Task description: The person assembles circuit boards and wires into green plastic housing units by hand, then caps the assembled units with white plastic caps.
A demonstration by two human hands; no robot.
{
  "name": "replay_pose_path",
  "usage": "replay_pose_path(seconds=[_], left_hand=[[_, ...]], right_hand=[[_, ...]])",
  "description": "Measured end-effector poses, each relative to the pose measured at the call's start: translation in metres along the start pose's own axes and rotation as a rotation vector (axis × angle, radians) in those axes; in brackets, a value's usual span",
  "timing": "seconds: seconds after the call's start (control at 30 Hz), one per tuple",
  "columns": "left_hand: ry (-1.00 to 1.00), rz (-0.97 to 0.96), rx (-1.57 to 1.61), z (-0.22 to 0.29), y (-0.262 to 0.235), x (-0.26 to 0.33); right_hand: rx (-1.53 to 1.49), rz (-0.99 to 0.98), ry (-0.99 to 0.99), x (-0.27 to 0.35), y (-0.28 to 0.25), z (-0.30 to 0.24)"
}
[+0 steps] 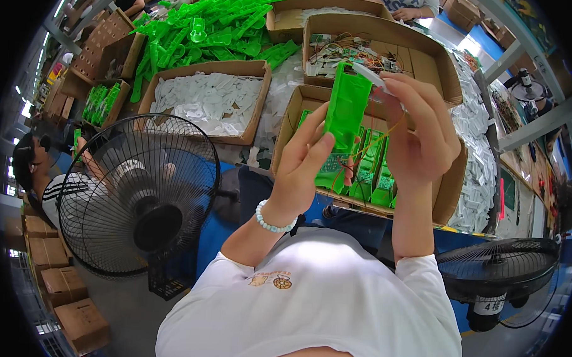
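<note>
My left hand, wearing a beaded bracelet, grips a bright green plastic casing and holds it tilted above a cardboard box. A green circuit board with thin wires shows at its lower end. Between the thumb and fingers of my right hand is a translucent white plastic strip, close to the casing's top end; whether they touch I cannot tell. Red and yellow wires hang between my hands. In the cardboard box underneath stand several green casings with circuit boards and wires in them.
A carton of white plastic pieces and a heap of green plastic parts lie at the far left. Beyond my hands is a carton of wired circuit boards. Fans stand left and right. Other people work nearby.
</note>
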State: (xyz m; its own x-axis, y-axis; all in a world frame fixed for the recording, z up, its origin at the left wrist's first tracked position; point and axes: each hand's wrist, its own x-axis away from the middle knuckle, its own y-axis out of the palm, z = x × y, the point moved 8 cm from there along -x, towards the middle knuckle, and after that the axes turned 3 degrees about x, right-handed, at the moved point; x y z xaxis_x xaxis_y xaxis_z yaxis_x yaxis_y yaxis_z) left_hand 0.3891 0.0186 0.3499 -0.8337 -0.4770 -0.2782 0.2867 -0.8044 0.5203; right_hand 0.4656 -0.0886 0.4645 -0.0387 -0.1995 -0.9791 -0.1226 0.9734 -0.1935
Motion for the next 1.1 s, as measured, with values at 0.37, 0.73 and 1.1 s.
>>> replay_pose_path(seconds=[0.37,0.73,1.1], left_hand=[[-0.017,-0.061,-0.012,-0.003,0.006,0.008],[-0.122,-0.133,0.391,-0.006,0.016,0.013],[-0.069,-0.073,0.19,-0.009,0.009,0.012]], right_hand=[[0.071,-0.052,-0.022,0.006,0.008,0.006],[-0.365,-0.136,0.479,0.032,0.026,0.047],[-0.68,-0.172,0.874,0.08,0.051,0.055]])
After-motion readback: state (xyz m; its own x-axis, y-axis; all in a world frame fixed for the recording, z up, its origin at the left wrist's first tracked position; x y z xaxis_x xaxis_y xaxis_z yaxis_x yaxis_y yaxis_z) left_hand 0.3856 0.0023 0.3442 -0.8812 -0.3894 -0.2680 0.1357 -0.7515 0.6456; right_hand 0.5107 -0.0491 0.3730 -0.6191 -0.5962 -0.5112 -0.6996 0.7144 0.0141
